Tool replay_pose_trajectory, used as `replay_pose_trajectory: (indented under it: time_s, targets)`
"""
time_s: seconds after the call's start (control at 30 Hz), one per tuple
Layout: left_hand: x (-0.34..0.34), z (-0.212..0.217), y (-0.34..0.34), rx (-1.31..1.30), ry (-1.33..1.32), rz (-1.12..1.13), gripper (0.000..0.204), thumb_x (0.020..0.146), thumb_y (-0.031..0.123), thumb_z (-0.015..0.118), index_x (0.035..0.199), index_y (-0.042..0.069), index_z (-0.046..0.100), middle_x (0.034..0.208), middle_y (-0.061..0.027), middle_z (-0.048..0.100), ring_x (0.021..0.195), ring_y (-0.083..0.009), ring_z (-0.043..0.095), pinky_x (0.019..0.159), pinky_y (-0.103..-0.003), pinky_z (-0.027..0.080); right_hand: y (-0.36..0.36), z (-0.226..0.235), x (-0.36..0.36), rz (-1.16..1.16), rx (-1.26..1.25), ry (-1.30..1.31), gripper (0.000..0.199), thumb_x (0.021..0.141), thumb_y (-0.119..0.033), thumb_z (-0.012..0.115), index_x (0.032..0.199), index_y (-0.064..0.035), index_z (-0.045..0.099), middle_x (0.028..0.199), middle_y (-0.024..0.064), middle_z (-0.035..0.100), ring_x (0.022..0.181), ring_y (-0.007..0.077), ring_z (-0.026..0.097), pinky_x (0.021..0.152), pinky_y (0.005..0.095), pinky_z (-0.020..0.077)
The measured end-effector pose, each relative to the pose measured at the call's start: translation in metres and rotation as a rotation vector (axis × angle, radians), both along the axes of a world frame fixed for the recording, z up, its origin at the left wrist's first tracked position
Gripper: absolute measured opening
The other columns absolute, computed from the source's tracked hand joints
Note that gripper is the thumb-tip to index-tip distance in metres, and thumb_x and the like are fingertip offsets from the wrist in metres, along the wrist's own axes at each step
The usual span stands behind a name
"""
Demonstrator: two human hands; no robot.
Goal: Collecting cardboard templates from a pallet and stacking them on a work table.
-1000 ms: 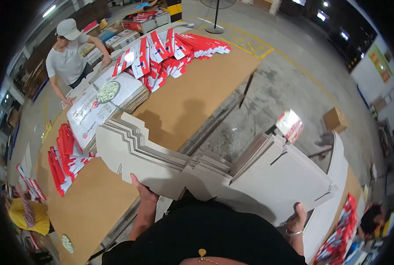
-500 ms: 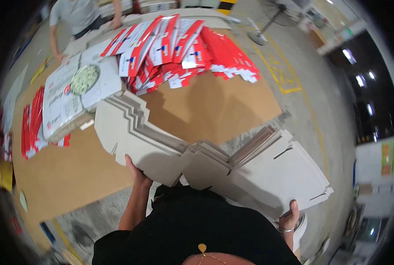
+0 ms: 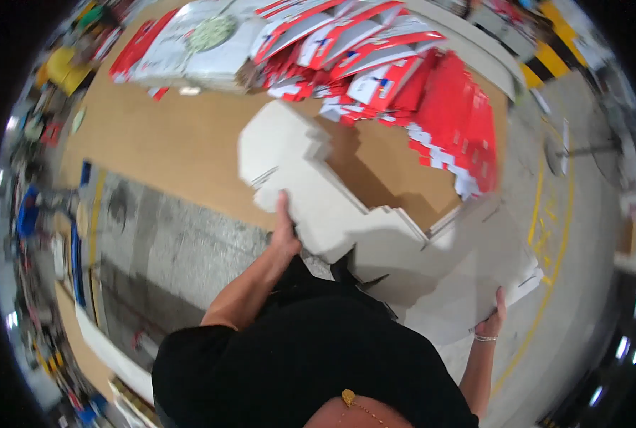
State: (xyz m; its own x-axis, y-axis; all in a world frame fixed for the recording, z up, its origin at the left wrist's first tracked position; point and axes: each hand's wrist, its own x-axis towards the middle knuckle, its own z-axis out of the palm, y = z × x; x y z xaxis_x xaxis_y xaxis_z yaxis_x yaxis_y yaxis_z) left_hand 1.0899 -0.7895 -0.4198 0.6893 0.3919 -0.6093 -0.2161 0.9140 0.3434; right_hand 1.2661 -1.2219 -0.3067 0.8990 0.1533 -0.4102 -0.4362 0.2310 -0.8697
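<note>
A: Head view check. What's being carried?

B: Stack of flat die-cut cardboard blanks (image 3: pixel 375 228), pale grey-white, unprinted on the side that shows. Stepped, notched edges; sheets fanned out of line so the layers show at the edges. Runs diagonally from 11 o'clock down to 4 o'clock, in front of the person's black shirt (image 3: pixel 296 357).

A: Grips?

B: Left hand (image 3: pixel 284 227) clamped on the stack's near edge just left of centre, fingers over the top sheet. Right hand (image 3: pixel 494 319) at 4 o'clock holds the lower right corner from underneath, thumb up along the edge, bracelet on the wrist. Both grips closed on the stack.

A: Where is it relative to the surface?

B: Upper end hangs over the brown cardboard-covered surface (image 3: pixel 161 150), casting a shadow on it. Lower end is over grey concrete floor (image 3: pixel 182 242). Can't tell whether it touches the surface.

A: Around it?

B: Heap of red-and-white printed flat cartons (image 3: pixel 432 93) at 12 to 1 o'clock, close to the stack's top end. White printed sheets (image 3: pixel 190 43) at 11 o'clock. Yellow floor line (image 3: pixel 546 278) at 3 to 4 o'clock.
</note>
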Motion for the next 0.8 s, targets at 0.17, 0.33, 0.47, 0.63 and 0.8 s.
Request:
replay_pose_trajectory:
  time_s: [0.17, 0.33, 0.47, 0.63, 0.8]
  targets:
    - [0.051, -0.039, -0.043, 0.09, 0.344, -0.132, 0.079, 0.074, 0.061, 0.057, 0.129, 0.007, 0.039, 0.128, -0.0104, 0.045, 0.115, -0.0261, 0.045, 0.094, -0.046, 0.038, -0.083, -0.145, 0.115, 0.173, -0.225, 0.249, 0.053, 0.084, -0.039, 0.057, 0.118, 0.0011, 0.049, 0.109, 0.0092, 0.057, 0.098, 0.0209, 0.056, 0.084, 0.0348, 0.0455]
    - [0.047, -0.044, -0.045, 0.137, 0.534, -0.204, 0.078, 0.074, 0.059, 0.06, 0.129, 0.008, 0.039, 0.127, -0.0113, 0.045, 0.111, -0.027, 0.045, 0.089, -0.046, 0.039, -0.085, -0.181, 0.16, 0.486, -0.606, 0.03, 0.061, 0.08, -0.043, 0.061, 0.115, 0.0055, 0.05, 0.102, 0.0141, 0.061, 0.091, 0.0219, 0.059, 0.08, 0.0352, 0.0469]
    - [0.062, -0.056, -0.045, 0.052, 0.478, -0.054, 0.076, 0.076, 0.052, 0.061, 0.126, -0.001, 0.04, 0.119, -0.0133, 0.051, 0.103, -0.0252, 0.053, 0.086, -0.039, 0.044, -0.084, -0.176, 0.172, 0.495, -0.98, -0.061, 0.059, 0.077, -0.044, 0.064, 0.107, 0.0061, 0.058, 0.101, 0.0124, 0.061, 0.09, 0.0196, 0.058, 0.078, 0.0331, 0.0465]
    - [0.082, -0.042, -0.049, 0.339, 0.633, -0.017, 0.073, 0.076, 0.049, 0.062, 0.122, -0.004, 0.043, 0.117, -0.0151, 0.053, 0.104, -0.0254, 0.053, 0.088, -0.038, 0.043, -0.095, -0.186, 0.18, 0.363, -0.991, -0.203, 0.052, 0.079, -0.042, 0.063, 0.105, 0.0032, 0.06, 0.1, 0.0088, 0.062, 0.088, 0.0174, 0.057, 0.077, 0.0302, 0.0467]
    - [0.092, -0.066, -0.061, 0.428, 0.784, -0.006, 0.067, 0.076, 0.046, 0.064, 0.116, -0.006, 0.049, 0.113, -0.0169, 0.056, 0.102, -0.0269, 0.054, 0.088, -0.036, 0.043, -0.1, -0.17, 0.192, 0.367, -0.682, 0.151, 0.06, 0.078, -0.045, 0.063, 0.113, 0.0023, 0.056, 0.107, 0.0113, 0.061, 0.093, 0.0254, 0.059, 0.082, 0.0353, 0.0457]
